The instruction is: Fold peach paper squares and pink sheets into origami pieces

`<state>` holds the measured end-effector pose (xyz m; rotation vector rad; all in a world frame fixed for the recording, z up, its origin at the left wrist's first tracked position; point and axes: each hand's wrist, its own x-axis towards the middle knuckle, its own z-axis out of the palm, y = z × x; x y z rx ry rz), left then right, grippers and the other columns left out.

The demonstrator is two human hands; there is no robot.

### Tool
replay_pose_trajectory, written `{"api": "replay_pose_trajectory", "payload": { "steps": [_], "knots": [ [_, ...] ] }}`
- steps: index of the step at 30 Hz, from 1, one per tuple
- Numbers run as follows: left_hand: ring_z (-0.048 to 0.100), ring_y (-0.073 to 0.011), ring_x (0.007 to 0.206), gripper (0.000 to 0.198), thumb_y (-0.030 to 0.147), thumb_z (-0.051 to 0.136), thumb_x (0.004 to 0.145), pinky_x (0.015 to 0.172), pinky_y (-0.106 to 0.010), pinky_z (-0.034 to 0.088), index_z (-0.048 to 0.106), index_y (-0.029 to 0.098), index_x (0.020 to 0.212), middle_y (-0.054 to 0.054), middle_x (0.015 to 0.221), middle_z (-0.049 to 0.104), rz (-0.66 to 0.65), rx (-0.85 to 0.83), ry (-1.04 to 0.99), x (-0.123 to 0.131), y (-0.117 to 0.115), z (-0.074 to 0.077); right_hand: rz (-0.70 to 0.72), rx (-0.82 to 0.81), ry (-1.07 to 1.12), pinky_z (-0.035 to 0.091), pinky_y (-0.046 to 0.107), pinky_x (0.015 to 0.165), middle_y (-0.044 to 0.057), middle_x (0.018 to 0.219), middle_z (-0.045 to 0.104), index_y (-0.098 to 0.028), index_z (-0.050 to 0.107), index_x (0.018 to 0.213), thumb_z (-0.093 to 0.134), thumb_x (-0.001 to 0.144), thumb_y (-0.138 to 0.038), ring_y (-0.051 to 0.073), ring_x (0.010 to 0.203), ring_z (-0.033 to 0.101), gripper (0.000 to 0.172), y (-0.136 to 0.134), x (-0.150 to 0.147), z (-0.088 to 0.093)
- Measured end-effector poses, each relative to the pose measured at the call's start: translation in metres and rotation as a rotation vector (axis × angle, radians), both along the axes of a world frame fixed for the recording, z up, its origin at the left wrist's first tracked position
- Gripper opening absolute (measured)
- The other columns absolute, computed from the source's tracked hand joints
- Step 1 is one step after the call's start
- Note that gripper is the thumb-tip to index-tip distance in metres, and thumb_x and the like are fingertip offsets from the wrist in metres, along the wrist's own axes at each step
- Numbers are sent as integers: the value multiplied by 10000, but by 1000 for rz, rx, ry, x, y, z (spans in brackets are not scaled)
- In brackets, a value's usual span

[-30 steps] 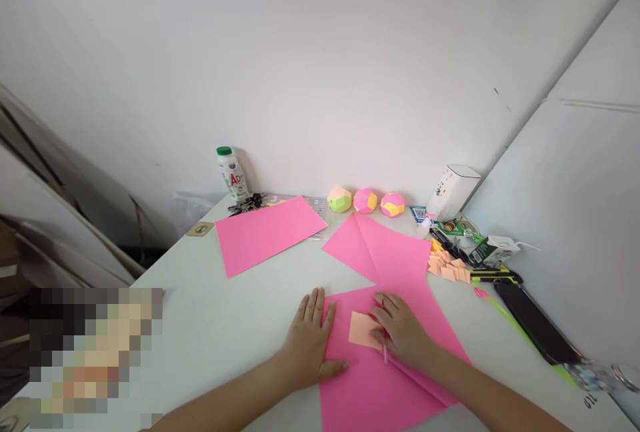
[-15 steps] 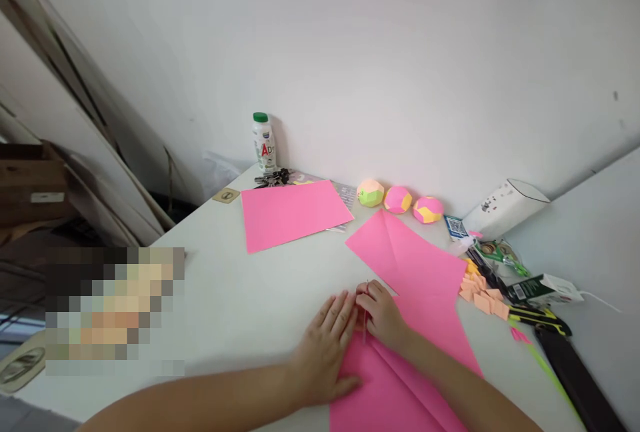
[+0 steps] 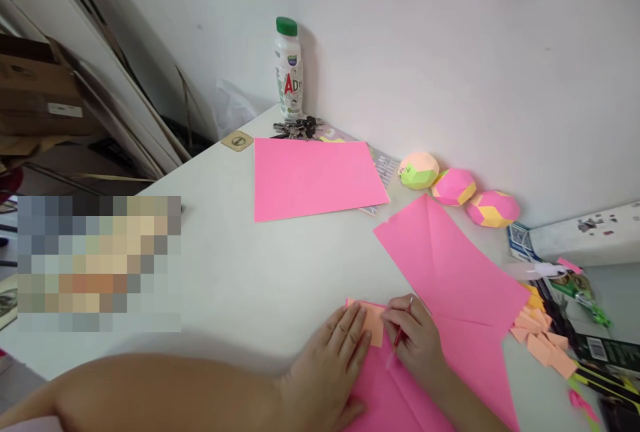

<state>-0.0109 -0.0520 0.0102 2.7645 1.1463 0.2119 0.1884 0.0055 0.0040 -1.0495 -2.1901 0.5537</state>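
Note:
My left hand [image 3: 333, 352] lies flat with its fingers stretched over a small peach paper square [image 3: 374, 327], pressing it onto a large pink sheet [image 3: 383, 389]. The square sits at the sheet's far edge, partly hidden under my fingers. Just to its right, my right hand [image 3: 417, 339] is closed around a slim pen [image 3: 399, 337] with a red middle and a clear end. The pen is tilted, and its lower end is over the pink sheet. Another creased pink sheet [image 3: 450, 265] spreads behind and to the right of my right hand.
A flat pink sheet [image 3: 315, 182] lies farther back, near keys [image 3: 297, 128] and a white bottle [image 3: 289, 72]. Several faceted paper balls [image 3: 453, 187] line the wall. Loose peach paper pieces [image 3: 545, 342] and a dark green box [image 3: 607, 352] are at the right. Pixelation hides the left area.
The view has shifted, so the table things appear larger. My right hand has drawn away from my left fingers, and the peach square now shows between them. The pen stays in my right hand.

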Motion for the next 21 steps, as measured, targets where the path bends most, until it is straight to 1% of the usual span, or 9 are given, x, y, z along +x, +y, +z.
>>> {"api": "replay_pose_trajectory", "payload": {
  "steps": [3, 7, 11, 16, 18, 21],
  "knots": [
    [361, -367, 1310, 635, 541, 391, 894, 1082, -484, 124, 547, 55, 1273, -231, 1380, 445, 22, 68, -6, 0, -2, 0, 20, 29, -13, 400, 262, 561, 13, 708, 537, -191, 601, 870, 431, 792, 69, 133, 660, 465, 320, -1, 1, 0],
    [386, -339, 1288, 598, 490, 387, 909, 1094, -456, 122, 530, 45, 1282, -200, 1382, 458, -6, 104, -29, -1, 0, 0, 8, 73, -88, 362, 248, 522, -2, 629, 508, -183, 624, 890, 426, 796, 56, 129, 613, 431, 325, -1, 0, 2],
    [341, -330, 1319, 619, 470, 374, 917, 1116, -431, 95, 456, 24, 1338, -186, 1433, 393, -28, 72, -59, -3, 2, 0, -8, 209, -196, 332, 258, 510, 7, 592, 492, -154, 659, 939, 479, 809, 10, 134, 591, 396, 275, -1, -2, 3],
    [259, -336, 1365, 650, 468, 359, 925, 1132, -424, 43, 370, 13, 1389, -192, 1484, 293, -34, 19, -73, -4, 3, 0, 16, 335, -294, 296, 279, 493, -4, 515, 455, -119, 695, 895, 573, 840, -104, 135, 548, 384, 135, -1, -2, 5],
    [249, -339, 1370, 660, 470, 362, 923, 1132, -427, 46, 351, 14, 1399, -191, 1491, 276, -35, -2, -72, -4, 4, 0, 42, 354, -327, 284, 282, 482, -17, 494, 447, -108, 694, 934, 574, 850, -116, 127, 518, 379, 147, -3, 1, 5],
    [238, -347, 1373, 669, 472, 372, 918, 1130, -440, 59, 344, 12, 1403, -192, 1493, 269, -36, -35, -66, -4, 6, 2, 76, 362, -361, 274, 287, 470, -32, 481, 439, -104, 672, 1022, 535, 855, -89, 120, 483, 377, 217, -5, 5, 4]
  ]
}}
